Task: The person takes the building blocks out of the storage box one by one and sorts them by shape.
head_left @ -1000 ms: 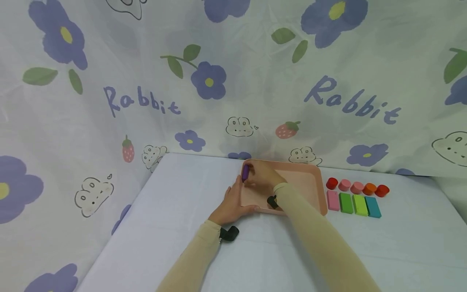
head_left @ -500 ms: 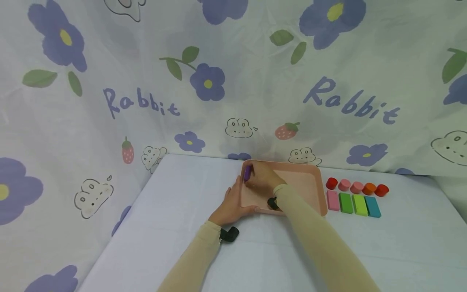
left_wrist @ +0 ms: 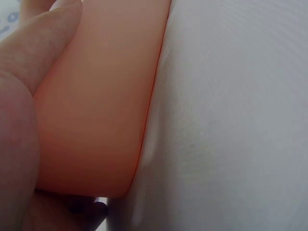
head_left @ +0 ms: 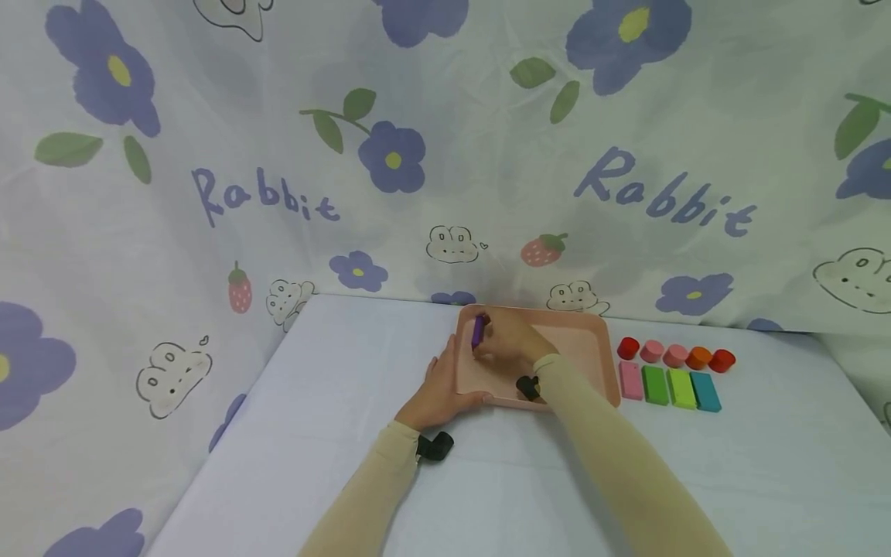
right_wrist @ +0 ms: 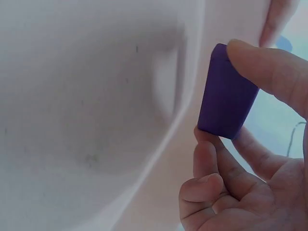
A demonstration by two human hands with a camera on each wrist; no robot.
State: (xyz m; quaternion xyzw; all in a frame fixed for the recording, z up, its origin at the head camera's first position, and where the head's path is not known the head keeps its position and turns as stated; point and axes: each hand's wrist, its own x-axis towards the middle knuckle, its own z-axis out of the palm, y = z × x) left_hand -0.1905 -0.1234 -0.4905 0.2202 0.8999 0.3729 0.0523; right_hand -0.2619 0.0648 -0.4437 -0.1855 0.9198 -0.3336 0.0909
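My right hand (head_left: 513,337) pinches a purple block (head_left: 478,333) over the left part of a shallow pink tray (head_left: 581,356). In the right wrist view, the thumb lies on one end of the purple block (right_wrist: 226,91) and fingertips touch the opposite end. My left hand (head_left: 438,394) rests against the tray's near left corner. Its fingers lie straight along the left side and the thumb along the front. The left wrist view has the thumb (left_wrist: 45,41) on the pink tray wall (left_wrist: 106,110); the other fingers are mostly hidden.
To the tray's right is a row of several short round pieces, with an orange one (head_left: 699,358) among them. In front of these lie rectangular blocks: pink (head_left: 631,381), green (head_left: 655,385), lime (head_left: 681,388) and teal (head_left: 706,391). A patterned cloth (head_left: 390,224) hangs behind the table.
My right hand has moved slightly to the right with the purple block, away from the tray's left wall. The left hand stays against the tray corner.
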